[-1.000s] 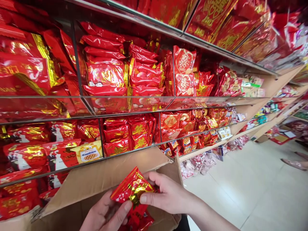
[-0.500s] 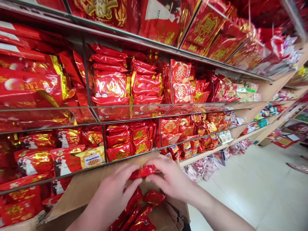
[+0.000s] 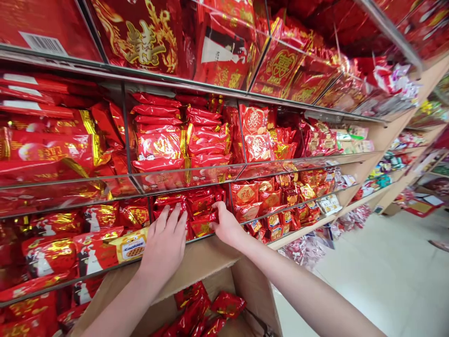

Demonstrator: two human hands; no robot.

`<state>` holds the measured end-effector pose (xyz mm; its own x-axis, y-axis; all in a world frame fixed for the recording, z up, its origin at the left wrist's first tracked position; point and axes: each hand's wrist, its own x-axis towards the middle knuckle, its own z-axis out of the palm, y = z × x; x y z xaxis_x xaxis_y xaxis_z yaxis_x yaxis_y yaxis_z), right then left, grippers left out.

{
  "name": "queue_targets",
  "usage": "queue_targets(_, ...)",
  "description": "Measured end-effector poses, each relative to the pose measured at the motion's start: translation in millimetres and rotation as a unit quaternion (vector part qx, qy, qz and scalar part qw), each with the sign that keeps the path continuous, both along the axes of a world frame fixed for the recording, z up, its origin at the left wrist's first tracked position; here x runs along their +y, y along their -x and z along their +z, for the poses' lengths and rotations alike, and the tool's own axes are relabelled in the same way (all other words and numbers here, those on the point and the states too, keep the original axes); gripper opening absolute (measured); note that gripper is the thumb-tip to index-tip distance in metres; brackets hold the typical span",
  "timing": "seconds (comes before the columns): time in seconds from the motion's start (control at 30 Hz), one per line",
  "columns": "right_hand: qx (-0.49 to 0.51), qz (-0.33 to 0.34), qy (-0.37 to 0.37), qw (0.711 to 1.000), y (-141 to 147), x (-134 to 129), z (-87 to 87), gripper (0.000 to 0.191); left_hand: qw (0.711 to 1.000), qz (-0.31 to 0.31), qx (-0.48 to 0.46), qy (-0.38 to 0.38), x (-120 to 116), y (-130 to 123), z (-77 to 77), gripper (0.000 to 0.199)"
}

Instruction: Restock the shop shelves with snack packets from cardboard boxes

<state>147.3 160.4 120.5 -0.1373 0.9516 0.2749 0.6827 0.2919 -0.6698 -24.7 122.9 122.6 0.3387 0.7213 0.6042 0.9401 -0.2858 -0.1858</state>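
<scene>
My left hand (image 3: 165,241) lies over the small red foil snack packets in a lower shelf compartment, its fingers stretched out and touching them. My right hand (image 3: 226,225) is at the right side of the same compartment, with thumb and forefinger closed on the edge of a red snack packet (image 3: 205,219). Part of that packet row is hidden behind my left hand. Below my arms stands an open cardboard box (image 3: 206,255) with several loose red packets (image 3: 228,304) inside.
A clear shelf lip (image 3: 189,180) runs just above my hands. A yellow cookie packet (image 3: 131,245) sits left of my left hand, and orange-red packets (image 3: 245,193) fill the compartment to the right. Pale floor tiles (image 3: 343,285) lie at the right.
Both hands have moved up and forward from above the box to the shelf compartment. The red packet held between them is now among the shelf packets. My left hand's fingers have spread.
</scene>
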Motion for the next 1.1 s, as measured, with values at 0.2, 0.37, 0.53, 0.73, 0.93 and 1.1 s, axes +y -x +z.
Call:
queue_targets(0.2,-0.186,-0.041,-0.031,0.981,7.2,-13.6,12.0,0.019,1.000,0.004,0.029,-0.001,6.3,0.4,0.9,0.037)
queue_targets(0.37,-0.274,-0.031,-0.037,0.960,5.1,-7.3,13.8,0.027,0.998,-0.009,0.054,0.005,9.9,5.9,7.8,0.032)
queue_targets(0.53,-0.283,-0.015,-0.034,0.959,-0.8,3.3,8.9,0.021,0.997,-0.011,0.072,0.007,8.9,6.7,12.9,0.032)
queue_targets(0.73,-0.263,-0.006,-0.037,0.964,-2.6,10.6,1.3,0.018,0.997,-0.005,0.078,0.001,6.9,5.5,10.1,0.030)
queue_targets(0.93,-0.275,-0.004,-0.062,0.960,-2.3,10.0,1.6,0.019,0.996,-0.015,0.089,-0.013,9.5,8.2,0.4,0.040)
queue_targets(1.1,-0.275,-0.042,-0.120,0.953,-0.5,-22.8,15.4,0.023,0.996,-0.060,0.062,-0.038,1.9,12.2,6.0,0.036)
